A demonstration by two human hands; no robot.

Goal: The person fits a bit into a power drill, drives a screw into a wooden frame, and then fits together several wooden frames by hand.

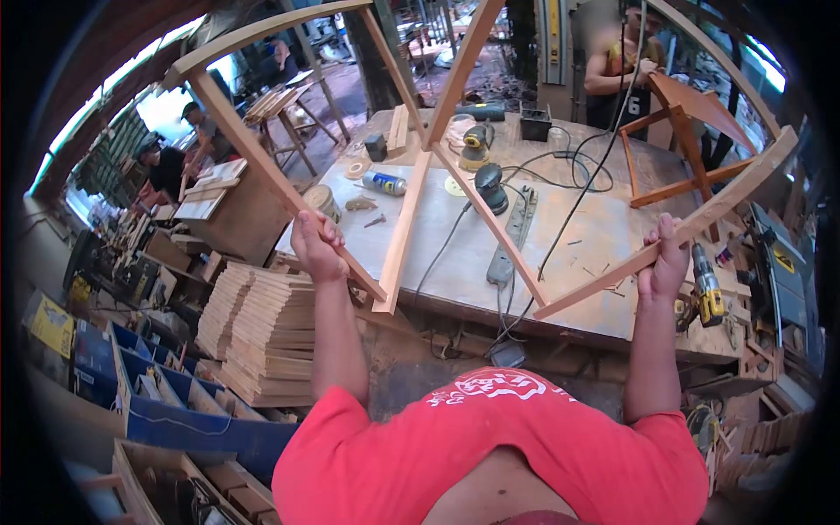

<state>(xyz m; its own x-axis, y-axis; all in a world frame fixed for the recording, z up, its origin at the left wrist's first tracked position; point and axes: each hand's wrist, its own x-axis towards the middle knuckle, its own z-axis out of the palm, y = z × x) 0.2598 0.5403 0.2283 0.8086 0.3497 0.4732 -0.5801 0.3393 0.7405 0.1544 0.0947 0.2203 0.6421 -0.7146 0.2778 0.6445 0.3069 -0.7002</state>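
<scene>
A large wooden frame with crossed legs point(409, 226) is held up in front of me, over the workbench. My left hand point(317, 248) is wrapped around its left rail, close to that rail's lower end. On the other side, my right hand point(662, 258) grips the right rail from below, with the fingers closed around the wood. The legs cross near the middle of the view, and the upper parts of the frame run out past the top edge. Behind the frame, two sanders point(491, 188) lie on the bench.
On the workbench point(604, 229) lie a power strip point(514, 241), a spray can point(384, 183), cords and loose screws. A yellow drill point(707, 287) hangs at its right edge. Stacked wood slats point(262, 332) stand lower left. A co-worker point(617, 83) handles a folding wooden piece point(691, 122) at back right.
</scene>
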